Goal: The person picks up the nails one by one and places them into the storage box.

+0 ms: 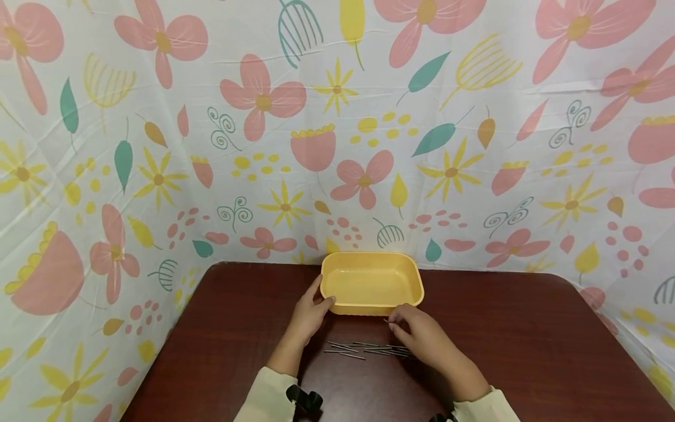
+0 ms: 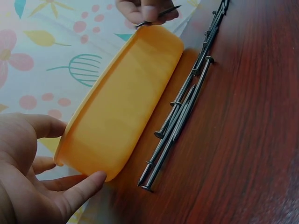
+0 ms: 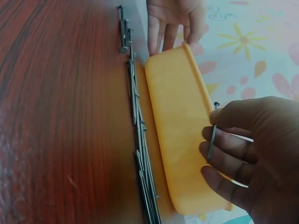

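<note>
A yellow plastic tub (image 1: 364, 308) sits at the back edge of the dark red table, against the flowered cloth. My left hand (image 1: 308, 313) holds its left end, thumb at the front corner and fingers along the side up to the rim. Just outside the front right corner, my right hand (image 1: 424, 337) pinches a nail (image 3: 212, 140) between thumb and fingers, its head uppermost in the right wrist view. A row of several loose steel nails (image 1: 387, 350) lies on the table in front of the tub, partly hidden by the right hand. The tub's inside shows no nails.
The dark wooden table (image 1: 527, 340) extends to both sides of the hands. A flowered cloth (image 1: 364, 117) hangs behind it and along its sides. Black camera straps (image 1: 304, 400) sit at the light sleeves.
</note>
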Demonstrator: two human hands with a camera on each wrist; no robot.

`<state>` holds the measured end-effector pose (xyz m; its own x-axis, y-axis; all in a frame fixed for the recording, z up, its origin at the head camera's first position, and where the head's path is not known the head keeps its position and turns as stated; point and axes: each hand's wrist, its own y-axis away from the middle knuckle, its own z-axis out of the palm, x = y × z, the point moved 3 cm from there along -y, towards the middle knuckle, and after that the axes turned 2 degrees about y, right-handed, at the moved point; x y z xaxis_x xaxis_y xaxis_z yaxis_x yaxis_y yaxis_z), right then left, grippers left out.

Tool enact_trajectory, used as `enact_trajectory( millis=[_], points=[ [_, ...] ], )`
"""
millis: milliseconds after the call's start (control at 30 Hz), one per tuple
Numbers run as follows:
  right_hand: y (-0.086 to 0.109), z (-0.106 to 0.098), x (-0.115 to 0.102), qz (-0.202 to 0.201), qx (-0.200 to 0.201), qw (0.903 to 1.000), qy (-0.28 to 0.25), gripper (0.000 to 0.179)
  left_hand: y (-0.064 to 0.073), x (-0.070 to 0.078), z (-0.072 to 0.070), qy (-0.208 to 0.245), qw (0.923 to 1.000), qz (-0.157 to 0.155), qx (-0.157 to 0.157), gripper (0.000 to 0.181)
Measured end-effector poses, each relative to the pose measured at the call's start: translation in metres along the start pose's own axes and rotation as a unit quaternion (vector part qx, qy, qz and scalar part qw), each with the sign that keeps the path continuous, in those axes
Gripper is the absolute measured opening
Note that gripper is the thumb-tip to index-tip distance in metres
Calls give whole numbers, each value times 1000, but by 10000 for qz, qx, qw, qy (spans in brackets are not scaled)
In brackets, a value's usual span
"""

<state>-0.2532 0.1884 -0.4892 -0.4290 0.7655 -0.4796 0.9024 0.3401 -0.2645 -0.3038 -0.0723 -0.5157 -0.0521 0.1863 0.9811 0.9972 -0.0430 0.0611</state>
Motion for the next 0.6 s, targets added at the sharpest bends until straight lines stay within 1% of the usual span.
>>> enact_trajectory(
  millis=[100, 267, 400, 600],
  points=[
    [-1, 1, -3, -33, 255, 9997, 32, 13, 0, 0, 0, -9, 10000, 7, 5, 70],
    [-2, 0, -6, -61, 548, 9985, -61, 11, 1, -1, 1, -20, 10000, -54, 7, 70],
    [-5, -3, -6, -181, 809, 9965, -90, 15, 1, -1, 1, -48, 10000, -52, 7, 70],
    [-14, -9, -6, -231, 996, 9947, -115, 14, 0, -1, -1, -66, 10000, -2, -1, 72]
  ],
)
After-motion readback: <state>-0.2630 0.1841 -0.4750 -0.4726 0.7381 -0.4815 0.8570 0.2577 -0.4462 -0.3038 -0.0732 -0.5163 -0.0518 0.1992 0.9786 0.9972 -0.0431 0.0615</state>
